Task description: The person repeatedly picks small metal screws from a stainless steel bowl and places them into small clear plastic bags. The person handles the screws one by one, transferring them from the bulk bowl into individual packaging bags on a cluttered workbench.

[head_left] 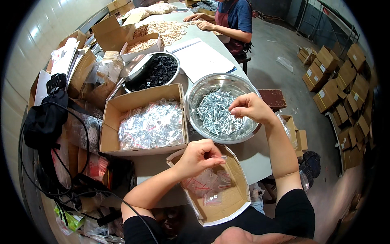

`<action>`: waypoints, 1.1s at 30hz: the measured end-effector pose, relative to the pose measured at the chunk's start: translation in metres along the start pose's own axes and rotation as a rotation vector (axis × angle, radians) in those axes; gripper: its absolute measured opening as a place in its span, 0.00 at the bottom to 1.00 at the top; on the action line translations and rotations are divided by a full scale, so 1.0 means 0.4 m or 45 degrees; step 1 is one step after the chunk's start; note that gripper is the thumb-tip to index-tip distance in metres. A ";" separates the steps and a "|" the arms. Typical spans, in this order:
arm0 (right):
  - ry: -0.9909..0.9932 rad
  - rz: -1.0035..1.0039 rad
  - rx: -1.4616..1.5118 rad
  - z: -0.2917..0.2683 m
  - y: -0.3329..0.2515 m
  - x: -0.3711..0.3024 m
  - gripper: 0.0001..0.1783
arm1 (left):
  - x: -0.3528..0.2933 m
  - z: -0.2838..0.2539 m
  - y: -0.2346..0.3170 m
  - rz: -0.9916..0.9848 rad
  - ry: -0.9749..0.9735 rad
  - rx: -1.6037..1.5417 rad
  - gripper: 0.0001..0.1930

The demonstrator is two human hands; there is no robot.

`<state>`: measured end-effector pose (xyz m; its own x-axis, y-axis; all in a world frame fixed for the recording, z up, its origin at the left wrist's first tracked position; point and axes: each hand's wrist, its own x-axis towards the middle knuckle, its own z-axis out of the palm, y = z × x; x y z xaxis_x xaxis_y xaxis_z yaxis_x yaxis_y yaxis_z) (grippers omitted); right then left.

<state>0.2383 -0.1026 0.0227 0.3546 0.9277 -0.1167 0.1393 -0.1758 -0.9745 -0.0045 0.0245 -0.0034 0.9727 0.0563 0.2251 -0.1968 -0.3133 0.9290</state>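
My left hand [199,157] is closed in a pinch above a shallow open cardboard box [239,199]. A small pale, see-through bit shows at its fingertips, too small to name. Inside that box lie several small clear zip bags [213,199], some with red stripes, one showing two small white round pieces. To the right, my right hand [255,109] hovers over a steel bowl [191,105] of silvery screws [217,112]. Its thumb and fingers are pinched together at the pile's right side; whether they hold a screw is hidden.
Left of the bowl stands a cardboard box [109,128] of filled clear bags. Behind are a bowl of black parts [160,71], white papers [203,59] and wooden pieces [166,30]. A co-worker [235,20] sits at the far right side. A black cable [85,134] hangs at left; cartons [327,95] stand right.
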 end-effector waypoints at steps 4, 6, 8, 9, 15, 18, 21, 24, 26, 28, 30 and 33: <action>-0.066 -0.151 0.074 0.008 -0.008 -0.011 0.07 | 0.011 0.025 -0.002 0.094 0.081 -0.096 0.06; -0.135 -0.167 0.126 0.016 -0.025 -0.023 0.07 | 0.011 0.024 -0.019 0.170 0.074 -0.125 0.06; -0.205 -0.186 0.124 0.028 -0.037 -0.032 0.07 | 0.011 0.015 -0.033 0.236 0.028 -0.155 0.06; -0.236 -0.195 0.124 0.035 -0.041 -0.037 0.07 | 0.007 0.014 -0.037 0.122 -0.012 -0.258 0.06; -0.362 -0.269 0.006 0.068 -0.058 -0.054 0.07 | -0.001 0.027 -0.040 -0.213 0.038 -0.540 0.08; -0.428 -0.284 -0.012 0.079 -0.063 -0.058 0.07 | 0.000 0.031 -0.041 -0.164 0.099 -0.480 0.10; -0.445 -0.237 0.029 0.090 -0.068 -0.069 0.07 | 0.000 0.023 -0.034 -0.162 0.068 -0.352 0.13; -0.491 -0.375 -0.066 0.098 -0.068 -0.066 0.08 | 0.000 0.020 -0.020 -0.157 0.048 -0.228 0.14; -0.516 -0.402 -0.138 0.107 -0.078 -0.070 0.08 | 0.001 0.018 -0.015 -0.135 0.044 -0.132 0.15; -0.492 -0.442 -0.251 0.126 -0.082 -0.073 0.07 | -0.001 0.028 -0.034 -0.067 0.067 -0.034 0.15; -0.454 -0.578 -0.387 0.141 -0.086 -0.077 0.07 | -0.001 0.033 -0.039 -0.049 0.081 0.031 0.15; -0.368 -0.716 -0.531 0.164 -0.098 -0.092 0.07 | 0.000 0.032 -0.023 -0.071 0.078 0.025 0.14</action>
<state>0.1591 -0.1082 0.0526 -0.1217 0.9538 0.2747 0.5863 0.2924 -0.7555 -0.0010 0.0152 -0.0159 0.9727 0.1316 0.1914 -0.1396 -0.3270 0.9347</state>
